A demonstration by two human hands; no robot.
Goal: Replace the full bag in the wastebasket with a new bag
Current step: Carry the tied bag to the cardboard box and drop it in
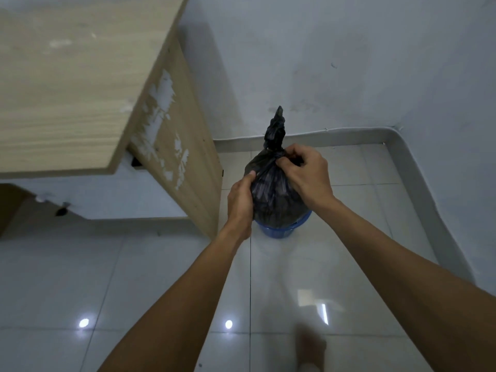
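Left hand (pixel 241 201): arm extended, fingers clasping the side of the black bag (pixel 271 194). Right hand (pixel 303 173): fingertips pinching the bag's knotted neck. Bag: crinkled glossy plastic, bulging, twisted tail upright between hands. Beneath hands: blue ribbed wastebasket (pixel 279 230), bag seated inside, on tiled floor (pixel 161 277).

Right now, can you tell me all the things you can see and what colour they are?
Bag: one, black, top tied in a knot, sitting in the wastebasket.
Wastebasket: one, blue, on the floor by the wall.
Desk: one, light wood, chipped side panel, left of the wastebasket.
Floor: glossy pale tiles, light spots reflected.
Wall: pale, behind the wastebasket.
Left hand: one, gripping the bag's side.
Right hand: one, pinching the bag at the knot.
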